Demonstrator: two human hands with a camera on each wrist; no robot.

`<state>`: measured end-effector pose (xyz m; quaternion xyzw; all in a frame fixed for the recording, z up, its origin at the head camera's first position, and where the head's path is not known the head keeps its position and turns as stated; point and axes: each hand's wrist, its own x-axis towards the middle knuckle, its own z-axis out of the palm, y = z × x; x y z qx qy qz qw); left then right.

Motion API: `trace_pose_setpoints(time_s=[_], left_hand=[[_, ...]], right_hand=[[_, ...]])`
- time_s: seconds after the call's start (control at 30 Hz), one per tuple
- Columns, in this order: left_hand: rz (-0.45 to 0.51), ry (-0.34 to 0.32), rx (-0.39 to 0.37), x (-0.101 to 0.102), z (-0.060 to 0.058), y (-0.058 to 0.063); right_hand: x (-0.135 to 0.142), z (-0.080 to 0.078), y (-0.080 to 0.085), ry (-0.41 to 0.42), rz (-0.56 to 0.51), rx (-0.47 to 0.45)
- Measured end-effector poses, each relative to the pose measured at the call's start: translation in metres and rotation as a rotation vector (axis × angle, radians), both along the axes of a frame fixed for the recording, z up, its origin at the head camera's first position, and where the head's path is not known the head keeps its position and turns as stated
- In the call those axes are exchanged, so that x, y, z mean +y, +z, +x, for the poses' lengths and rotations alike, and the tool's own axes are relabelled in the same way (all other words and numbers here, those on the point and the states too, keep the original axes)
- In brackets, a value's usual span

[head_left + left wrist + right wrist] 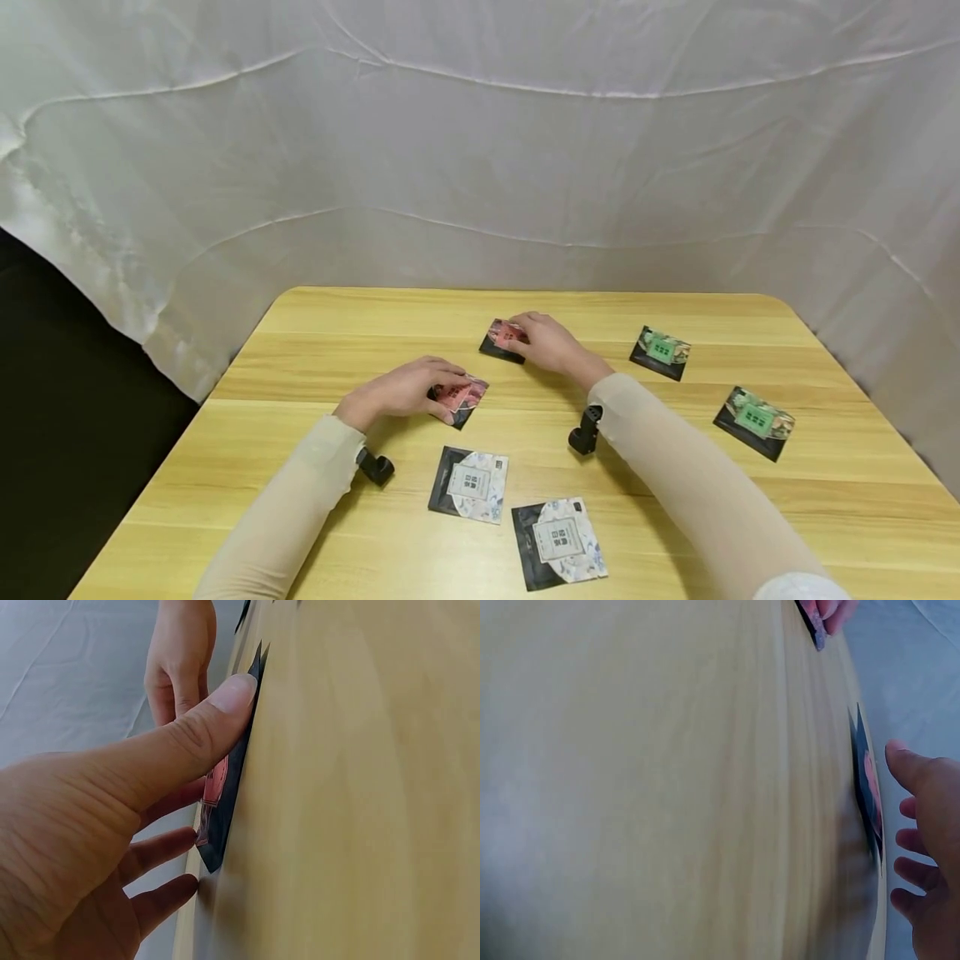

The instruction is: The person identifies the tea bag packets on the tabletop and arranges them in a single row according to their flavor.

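My left hand (408,387) is at a red-and-black packet (460,400), its thumb and fingers spread across it. In the left wrist view the thumb (217,705) overlaps the packet's near side, while fingertips touch or nearly touch the far edge. That packet (225,795) looks flat and close to the tabletop. My right hand (551,342) is over a second red-and-black packet (502,340) farther back. Seen from the right wrist, a gap shows between its separated, slightly bent fingers (919,874) and the packet (866,776), which lies on the table.
Two white-and-black packets (468,483) lie nearer the front. On the right are two green-and-black packets (660,350). All are on a wooden table (337,325). A pale cloth (480,167) hangs behind its far edge, and dark material (67,400) is at the left.
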<state>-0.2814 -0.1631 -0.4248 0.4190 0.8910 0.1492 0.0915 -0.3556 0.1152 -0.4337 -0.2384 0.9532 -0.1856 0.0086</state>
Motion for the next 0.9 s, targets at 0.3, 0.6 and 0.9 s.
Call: trace_pose_setpoints(time_s=[0.3,0.6,0.9], left_hand=[[-0.017,0.055,0.025,-0.012,-0.005,0.000],[0.006,0.150,0.006,-0.028,-0.008,-0.001],[0.035,0.193,0.026,-0.042,-0.012,-0.003]], right_hand=[[-0.007,0.002,-0.002,-0.028,0.043,0.009],[-0.013,0.002,-0.005,-0.018,0.074,0.054],[-0.020,0.002,-0.005,0.029,0.101,0.084]])
